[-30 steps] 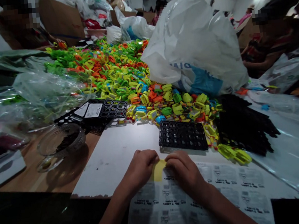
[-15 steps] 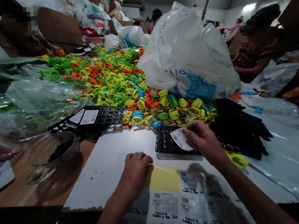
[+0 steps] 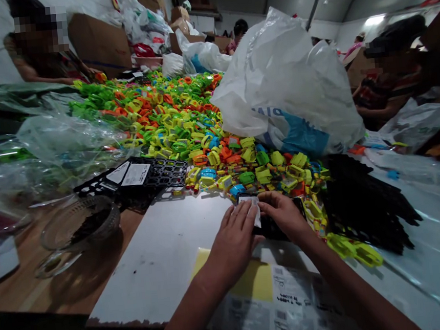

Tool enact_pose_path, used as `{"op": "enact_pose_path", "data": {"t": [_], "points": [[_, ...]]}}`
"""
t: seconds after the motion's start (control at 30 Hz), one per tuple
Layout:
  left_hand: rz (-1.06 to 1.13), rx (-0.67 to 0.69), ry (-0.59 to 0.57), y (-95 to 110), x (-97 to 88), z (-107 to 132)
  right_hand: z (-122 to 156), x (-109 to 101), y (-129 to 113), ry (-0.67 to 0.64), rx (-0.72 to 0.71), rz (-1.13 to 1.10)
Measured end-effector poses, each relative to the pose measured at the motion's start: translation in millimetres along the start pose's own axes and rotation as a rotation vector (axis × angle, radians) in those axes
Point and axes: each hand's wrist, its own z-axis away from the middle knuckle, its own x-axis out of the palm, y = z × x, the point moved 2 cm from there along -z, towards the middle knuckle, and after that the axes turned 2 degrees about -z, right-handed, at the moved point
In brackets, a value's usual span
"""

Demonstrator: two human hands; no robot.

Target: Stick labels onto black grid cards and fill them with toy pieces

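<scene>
My left hand (image 3: pixel 234 238) lies flat, fingers stretched out, on a black perforated plastic tray (image 3: pixel 271 227) at the middle of the white board (image 3: pixel 166 252). My right hand (image 3: pixel 284 216) rests on the same tray, fingertips pressing a small white label (image 3: pixel 251 206) onto it. Both hands hide most of the tray. A sheet of printed labels (image 3: pixel 278 303) with a bare yellow backing patch (image 3: pixel 253 283) lies just in front of me, under my forearms.
A big heap of green, yellow, orange and blue plastic parts (image 3: pixel 178 122) fills the table behind. A white plastic bag (image 3: pixel 285 82) stands right of it. Labelled black trays (image 3: pixel 144 174) lie left, a glass bowl (image 3: pixel 79 226) nearer, black parts (image 3: pixel 365 198) right. People sit around.
My right hand carried a peeled label from the sheet to the black tray. My left hand left the sheet and came forward onto the tray beside it.
</scene>
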Motion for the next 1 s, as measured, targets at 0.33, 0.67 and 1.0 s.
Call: {"op": "enact_pose_path", "data": {"t": [0.33,0.67,1.0], "points": [[-0.118,0.054,-0.135,-6.9,33.4,15.1,-2.8,0.4,2.6,0.128,-0.274,0.565],[-0.136,0.078,-0.105,-9.6,43.3,18.9,10.1,-0.9,17.7,-0.162,-0.881,1.129],[-0.408,0.219,0.182,-28.2,56.4,26.4,-4.8,-16.4,13.9,0.101,-0.586,1.184]]}}
